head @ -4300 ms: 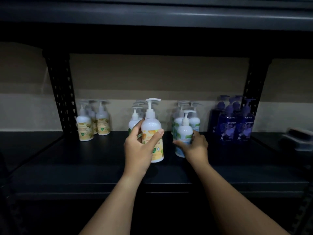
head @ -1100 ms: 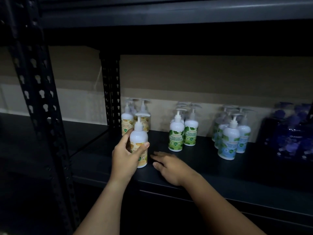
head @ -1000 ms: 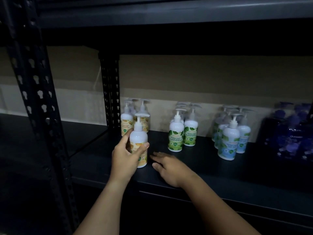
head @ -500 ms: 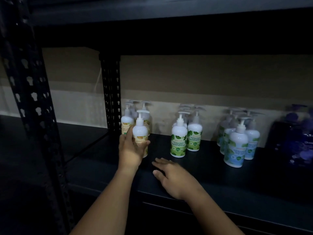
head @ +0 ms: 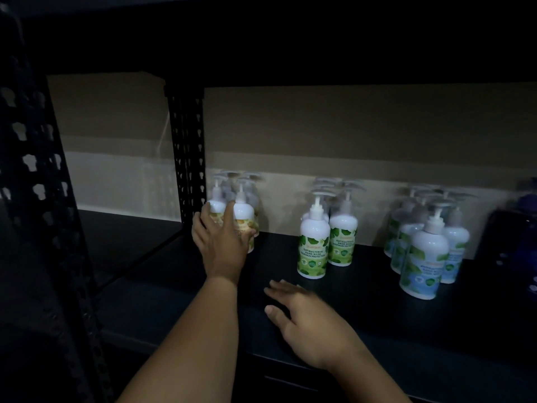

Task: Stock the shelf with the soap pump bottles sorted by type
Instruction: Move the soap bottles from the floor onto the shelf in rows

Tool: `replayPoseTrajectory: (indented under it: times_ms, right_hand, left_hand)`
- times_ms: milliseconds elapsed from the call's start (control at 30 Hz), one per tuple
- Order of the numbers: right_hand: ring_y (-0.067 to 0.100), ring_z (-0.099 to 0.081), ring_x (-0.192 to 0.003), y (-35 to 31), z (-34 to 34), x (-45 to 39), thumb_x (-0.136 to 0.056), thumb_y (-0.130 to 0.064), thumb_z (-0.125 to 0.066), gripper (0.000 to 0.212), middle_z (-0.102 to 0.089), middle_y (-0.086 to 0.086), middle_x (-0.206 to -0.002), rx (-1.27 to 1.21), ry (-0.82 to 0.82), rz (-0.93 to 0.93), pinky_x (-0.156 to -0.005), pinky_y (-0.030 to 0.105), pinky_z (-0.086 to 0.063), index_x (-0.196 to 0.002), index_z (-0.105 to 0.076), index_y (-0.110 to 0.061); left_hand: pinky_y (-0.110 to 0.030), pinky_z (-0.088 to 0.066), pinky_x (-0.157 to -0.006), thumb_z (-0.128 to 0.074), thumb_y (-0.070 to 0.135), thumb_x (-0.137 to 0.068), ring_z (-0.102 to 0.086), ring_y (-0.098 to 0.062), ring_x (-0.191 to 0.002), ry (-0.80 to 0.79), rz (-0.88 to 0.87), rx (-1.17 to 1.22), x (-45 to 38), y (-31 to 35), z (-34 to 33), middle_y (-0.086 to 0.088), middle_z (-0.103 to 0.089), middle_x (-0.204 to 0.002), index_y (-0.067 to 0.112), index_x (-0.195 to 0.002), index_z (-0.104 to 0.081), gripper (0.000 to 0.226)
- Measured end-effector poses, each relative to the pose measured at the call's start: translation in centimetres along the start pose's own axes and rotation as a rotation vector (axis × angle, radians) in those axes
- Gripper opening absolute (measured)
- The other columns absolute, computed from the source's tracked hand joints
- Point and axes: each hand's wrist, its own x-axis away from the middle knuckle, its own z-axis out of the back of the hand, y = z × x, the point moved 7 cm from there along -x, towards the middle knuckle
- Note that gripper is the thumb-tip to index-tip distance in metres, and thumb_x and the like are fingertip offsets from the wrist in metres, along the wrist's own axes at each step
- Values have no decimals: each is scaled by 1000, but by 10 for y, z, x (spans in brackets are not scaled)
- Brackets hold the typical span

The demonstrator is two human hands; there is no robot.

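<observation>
Left hand [head: 222, 245] wraps a yellow-label bottle [head: 243, 225], its fingers curled around the body. The black shelf [head: 363, 289] carries everything: just right of the perforated upright [head: 187, 158] stands the yellow group [head: 229, 205], then the green group [head: 327, 237], then the blue group [head: 424, 242]. Judged step: seating this bottle among its own kind; next comes letting go without tipping neighbours. Right hand [head: 308, 324] rests flat, fingers straight, on the shelf front, well right of the upright.

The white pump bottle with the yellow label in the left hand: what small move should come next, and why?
Probably let go. The left hand holds the white pump bottle with the yellow label upright among the other yellow-label bottles by the black shelf post, so it seems sorted already.
</observation>
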Motion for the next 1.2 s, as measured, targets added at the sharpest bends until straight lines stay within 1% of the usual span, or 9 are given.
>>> replayPoseTrajectory:
  times_ms: [200, 367, 500, 667, 833, 933, 1033, 1100, 1200]
  right_hand:
    - [2, -14, -154, -1, 2, -1, -109, -40, -41, 51, -25, -13, -167, -10, -6, 8, -118, 13, -4, -158, -37, -27]
    - [2, -14, -154, -1, 3, 0, -109, -40, -42, 51, -25, -13, -167, -21, -10, 8, -117, 12, -5, -158, -38, -27]
    - [2, -15, -154, -2, 4, 1, -108, -39, -43, 51, -26, -13, -167, -29, -6, 9, -117, 12, -6, -157, -39, -27]
    - [2, -16, -154, -3, 5, 1, -108, -39, -43, 50, -26, -13, -167, -27, -10, 9, -116, 11, -5, -157, -40, -27]
    - [1, -15, -154, -4, 5, 1, -108, -39, -43, 51, -26, -13, -167, -30, -20, 6, -114, 10, -5, -157, -40, -26]
    - [1, -17, -153, -5, 6, 1, -108, -39, -44, 50, -27, -13, -166, -36, -19, 2, -115, 11, -7, -156, -41, -27]
    - [2, -18, -153, -3, 7, 1, -107, -40, -46, 49, -30, -14, -165, -47, -16, -16, -119, 15, -11, -155, -43, -28]
    - [2, -20, -153, -3, 8, 2, -106, -41, -47, 49, -33, -14, -164, -50, -9, -30, -121, 19, -15, -153, -46, -29]
    - [4, -26, -151, -8, 12, 5, -105, -43, -49, 48, -38, -12, -162, -31, 18, -53, -122, 23, -22, -151, -50, -27]
  left_hand:
    - [-62, -18, -121, -75, 54, -86, -17, -45, -151, 14, 7, -64, -12, -4, -15, -19, -20, -165, 32, -151, -43, 76]
    - [-61, -17, -121, -73, 51, -89, -14, -45, -152, 3, 2, -88, -13, -6, -20, -20, -16, -165, 31, -155, -38, 77]
    - [-62, -19, -120, -67, 50, -95, -10, -44, -152, -48, 16, -41, -14, -5, -22, -18, -8, -167, 33, -159, -29, 76]
    - [-65, -23, -116, -67, 49, -95, -6, -41, -153, -53, 39, 60, -14, -6, -19, -15, -3, -168, 35, -156, -35, 70]
    - [-64, -20, -117, -63, 54, -96, -6, -41, -153, -52, 46, 3, -14, -6, -19, -15, -4, -169, 36, -158, -31, 72]
    - [-64, -19, -118, -62, 54, -97, -4, -42, -154, -69, 57, 3, -13, -6, -20, -15, 0, -169, 38, -160, -26, 74]
    - [-64, -18, -118, -62, 55, -97, 0, -42, -155, -102, 68, 16, -13, -8, -21, -14, 8, -170, 40, -162, -19, 80]
    - [-64, -16, -119, -65, 56, -94, 3, -41, -155, -121, 67, 39, -11, -8, -19, -14, 13, -170, 39, -164, -12, 89]
    - [-63, -13, -120, -71, 54, -90, 6, -39, -156, -140, 97, 113, -3, -8, -10, -14, 16, -170, 40, -165, 0, 104]
